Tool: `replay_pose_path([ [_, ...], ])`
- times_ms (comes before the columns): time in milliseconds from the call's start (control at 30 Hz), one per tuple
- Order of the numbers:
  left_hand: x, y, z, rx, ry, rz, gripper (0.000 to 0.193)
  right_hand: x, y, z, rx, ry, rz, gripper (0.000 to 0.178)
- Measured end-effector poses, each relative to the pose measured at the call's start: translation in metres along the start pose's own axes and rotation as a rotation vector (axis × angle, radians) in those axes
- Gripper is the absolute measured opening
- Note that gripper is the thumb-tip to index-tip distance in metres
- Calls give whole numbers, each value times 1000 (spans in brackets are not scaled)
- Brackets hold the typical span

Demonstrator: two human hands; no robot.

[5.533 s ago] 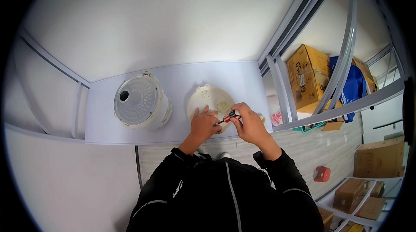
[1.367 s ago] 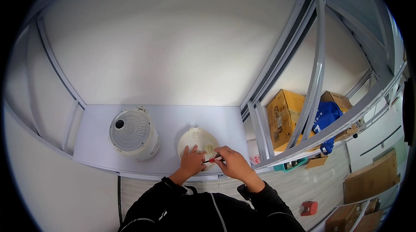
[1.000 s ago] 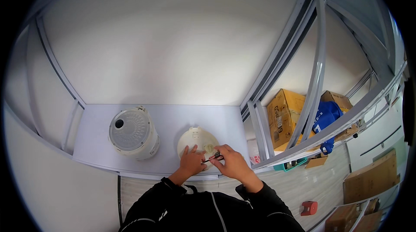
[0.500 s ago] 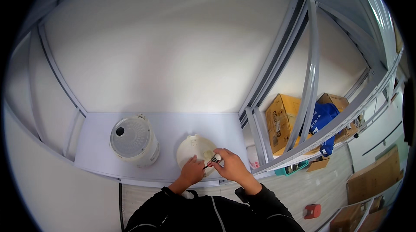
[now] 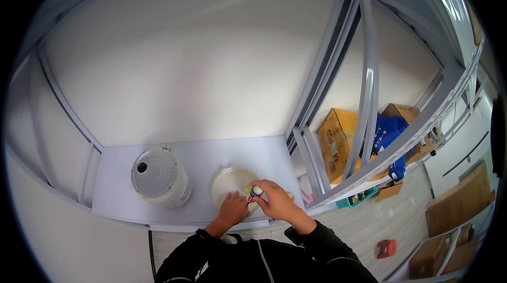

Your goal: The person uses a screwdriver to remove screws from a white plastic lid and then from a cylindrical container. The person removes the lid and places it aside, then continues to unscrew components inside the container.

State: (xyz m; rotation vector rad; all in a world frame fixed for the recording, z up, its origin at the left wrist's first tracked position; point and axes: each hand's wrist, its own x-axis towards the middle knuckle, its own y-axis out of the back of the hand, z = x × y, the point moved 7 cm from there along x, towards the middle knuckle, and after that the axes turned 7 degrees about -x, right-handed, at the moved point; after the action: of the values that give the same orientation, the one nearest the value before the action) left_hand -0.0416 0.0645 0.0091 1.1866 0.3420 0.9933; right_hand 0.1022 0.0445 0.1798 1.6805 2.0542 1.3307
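Observation:
A shallow, round cream-white plastic part [image 5: 224, 179] lies on the white tabletop in front of me, partly covered by both hands. My left hand [image 5: 234, 209] is closed at its near side, fingers bent; a thin dark and red end shows by the fingertips. Over the part's right side, my right hand [image 5: 276, 200] grips a small tool-like piece with a white rounded end [image 5: 257, 190] and a dark, striped body. Its exact kind is too small to tell. To the left stands a white cylindrical appliance housing [image 5: 161, 177] with a grey ribbed top and a dark round hole.
The white tabletop [image 5: 116, 188] has a wall behind it and grey metal frame posts [image 5: 366, 72] at its right. Beyond these are a yellow-brown cardboard box [image 5: 338, 140], a blue bag [image 5: 389, 132] and a green bin [image 5: 355, 198]. A red stool [image 5: 386, 248] stands on the floor.
The view has shifted slightly. My right hand and the white-ended piece have moved a little to the left, closer to my left hand. Both hands keep their grip.

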Motion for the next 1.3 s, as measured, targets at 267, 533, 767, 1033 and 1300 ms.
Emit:
replay_pose_path([
  [267,8,25,0,-45,60,124,23,3,21,3,-8,3,66,55],
  [533,23,45,22,-176,44,180,10,-11,72,13,35,-57,285,48],
  [767,44,35,65,-193,-87,248,7,-44,101,25,23,-63,399,48],
  [1033,68,-10,83,-133,-52,100,7,-75,111,38,19,-15,374,50],
  [1300,68,-40,79,-60,-29,143,13,-84,123,48,11,-13,354,49],
])
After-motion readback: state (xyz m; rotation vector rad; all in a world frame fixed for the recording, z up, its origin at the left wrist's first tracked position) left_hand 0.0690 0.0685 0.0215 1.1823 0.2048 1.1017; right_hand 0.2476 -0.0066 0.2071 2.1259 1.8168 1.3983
